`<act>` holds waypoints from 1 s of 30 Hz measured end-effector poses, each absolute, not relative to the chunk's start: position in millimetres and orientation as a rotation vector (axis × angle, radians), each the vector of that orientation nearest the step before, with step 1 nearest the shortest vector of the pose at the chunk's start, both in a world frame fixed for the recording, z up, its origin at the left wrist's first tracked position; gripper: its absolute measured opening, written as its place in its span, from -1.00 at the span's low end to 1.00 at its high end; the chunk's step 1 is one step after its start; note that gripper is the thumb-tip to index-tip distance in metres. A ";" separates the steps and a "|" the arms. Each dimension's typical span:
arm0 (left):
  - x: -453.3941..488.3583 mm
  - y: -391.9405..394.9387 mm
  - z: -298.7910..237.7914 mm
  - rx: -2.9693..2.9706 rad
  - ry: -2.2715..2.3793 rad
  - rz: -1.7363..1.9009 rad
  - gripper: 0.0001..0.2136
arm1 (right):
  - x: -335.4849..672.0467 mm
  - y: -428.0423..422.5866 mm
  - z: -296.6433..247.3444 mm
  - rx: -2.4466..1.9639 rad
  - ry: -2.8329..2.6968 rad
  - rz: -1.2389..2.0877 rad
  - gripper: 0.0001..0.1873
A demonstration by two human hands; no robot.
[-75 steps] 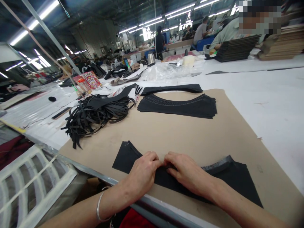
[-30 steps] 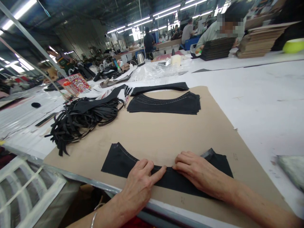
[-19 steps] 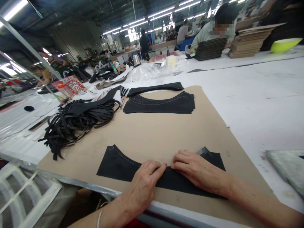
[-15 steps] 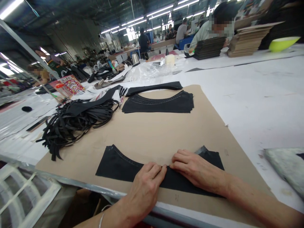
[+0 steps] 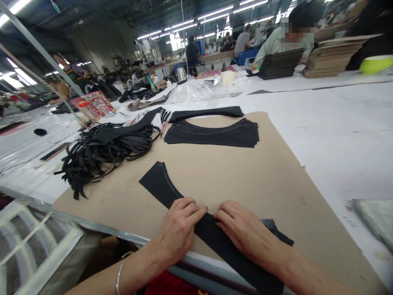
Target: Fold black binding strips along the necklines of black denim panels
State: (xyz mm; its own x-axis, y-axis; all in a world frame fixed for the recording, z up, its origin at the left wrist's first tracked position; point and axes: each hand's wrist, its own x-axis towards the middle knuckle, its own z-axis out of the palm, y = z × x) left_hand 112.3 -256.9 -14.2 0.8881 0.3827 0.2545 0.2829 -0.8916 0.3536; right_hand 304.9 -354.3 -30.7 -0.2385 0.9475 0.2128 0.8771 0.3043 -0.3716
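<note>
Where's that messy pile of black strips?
In the head view, the pile of black strips lies on the left, over the edge of the brown sheet, beyond the left hand and left of the stack of black curved pieces.

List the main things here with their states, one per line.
Brown sheet, spread flat
Front black piece, lying slantwise on the brown sheet
Left hand, fingers on the piece's curved edge
Right hand, fingers on the same edge
Stacked black pieces, flat, edges uneven
Black strips, heaped in a tangle
Green bowl, upright
</note>
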 end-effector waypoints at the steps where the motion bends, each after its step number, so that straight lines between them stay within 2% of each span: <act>1: 114.9 -261.7 -15.7 2.707 0.526 0.501 -0.63 | 303.8 -354.0 -31.7 -1.634 -2.175 0.243 -0.91; 12: 121.1 -289.0 -29.7 2.786 0.513 0.476 -0.56 | 322.3 -362.4 -22.0 -1.586 -2.189 0.362 -0.92; 20: 126.8 -290.6 -23.1 2.845 0.550 0.436 -0.59 | 339.0 -371.6 -10.2 -1.598 -2.176 0.499 -0.88; 25: 130.6 -292.9 -21.3 2.904 0.548 0.390 -0.59 | 347.0 -375.1 -13.2 -1.582 -2.206 0.499 -0.85; 30: 129.8 -295.4 -27.1 2.967 0.535 0.504 -0.55 | 353.4 -379.9 -14.0 -1.563 -2.219 0.451 -0.85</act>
State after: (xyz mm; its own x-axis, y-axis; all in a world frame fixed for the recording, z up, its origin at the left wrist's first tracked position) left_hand 129.8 -295.4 -27.1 0.8845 0.3533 0.3047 0.3252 -0.9352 0.1403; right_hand 353.4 -379.9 -14.0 -0.3037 0.9442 0.1276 0.8194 0.3272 -0.4707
